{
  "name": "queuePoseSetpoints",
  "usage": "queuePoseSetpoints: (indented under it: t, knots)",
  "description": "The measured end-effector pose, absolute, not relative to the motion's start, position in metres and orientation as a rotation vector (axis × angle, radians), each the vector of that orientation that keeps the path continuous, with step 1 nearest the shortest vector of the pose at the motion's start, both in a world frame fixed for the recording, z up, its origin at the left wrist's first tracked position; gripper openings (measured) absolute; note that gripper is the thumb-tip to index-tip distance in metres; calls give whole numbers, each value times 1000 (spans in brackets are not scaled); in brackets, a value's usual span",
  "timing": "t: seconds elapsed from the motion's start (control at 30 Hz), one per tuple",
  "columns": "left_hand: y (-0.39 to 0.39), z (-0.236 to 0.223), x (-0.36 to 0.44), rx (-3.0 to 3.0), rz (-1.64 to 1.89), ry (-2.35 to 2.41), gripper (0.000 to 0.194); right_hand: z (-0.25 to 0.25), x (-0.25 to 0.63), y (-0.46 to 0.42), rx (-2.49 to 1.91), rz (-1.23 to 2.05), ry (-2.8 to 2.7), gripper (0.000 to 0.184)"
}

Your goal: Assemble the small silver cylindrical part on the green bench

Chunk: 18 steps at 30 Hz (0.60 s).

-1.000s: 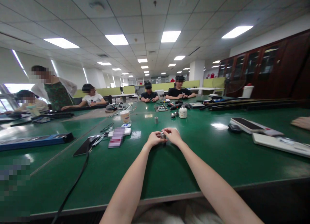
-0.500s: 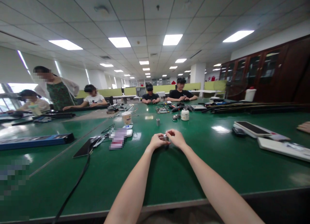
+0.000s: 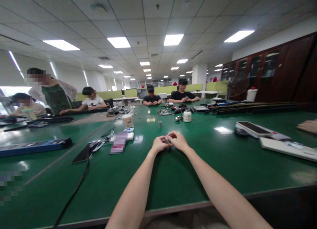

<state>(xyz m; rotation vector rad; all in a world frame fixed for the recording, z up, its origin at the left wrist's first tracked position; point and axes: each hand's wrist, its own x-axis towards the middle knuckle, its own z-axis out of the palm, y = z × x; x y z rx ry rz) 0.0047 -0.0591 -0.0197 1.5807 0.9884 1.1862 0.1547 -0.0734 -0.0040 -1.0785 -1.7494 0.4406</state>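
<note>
Between my two hands is a small silvery metal piece (image 3: 167, 140), mostly covered by the fingers, just above the green table (image 3: 188, 176). My left hand (image 3: 159, 144) is closed around its left side, thumb and fingers curled in. From the right, my right hand (image 3: 178, 141) pinches it, with fingertips meeting those of the left. What exactly the piece is I cannot make out. Beyond the hands a small grey metal cylinder (image 3: 159, 124) stands upright on the table.
Left of my hands lie a pixelated pinkish item (image 3: 119, 142), a paper cup (image 3: 127, 120) and a black cable (image 3: 76, 189). A white jar (image 3: 187, 116) and a circuit board (image 3: 164, 112) sit farther back. Phone-like slabs (image 3: 255, 129) lie right. Several people sit around.
My right hand's fingers have come lower over the metal piece, hiding more of its top. The view has turned slightly to the right.
</note>
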Motion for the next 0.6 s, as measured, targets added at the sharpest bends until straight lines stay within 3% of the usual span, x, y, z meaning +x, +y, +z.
queuePoseSetpoints:
  t: [0.4, 0.6]
  knots:
    - [-61, -20, 4, 1619, 1188, 1004, 47, -3, 157, -65, -1089, 397, -1615, 26]
    - [-60, -20, 3, 1661, 1143, 1023, 50, -13, 176, -64, -1539, 161, -1650, 22]
